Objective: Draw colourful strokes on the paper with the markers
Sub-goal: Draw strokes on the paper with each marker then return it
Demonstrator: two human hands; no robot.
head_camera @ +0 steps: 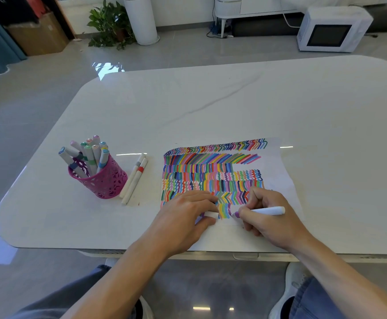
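A white sheet of paper (282,171) lies on the table, covered in rows of coloured strokes. My right hand (270,217) grips a white marker (268,211) whose purple tip touches the paper at the lowest row. My left hand (185,215) rests on the paper's left part, its fingers curled round a white marker cap (211,214). A pink perforated cup (102,178) holding several markers stands to the left. Two capped white markers (134,178) lie beside the cup.
The white marble-pattern table (211,107) has a near edge just below my wrists. On the floor beyond it stand a potted plant (110,25), a white cylinder (141,19), a white microwave (333,28) and a cardboard box (38,34).
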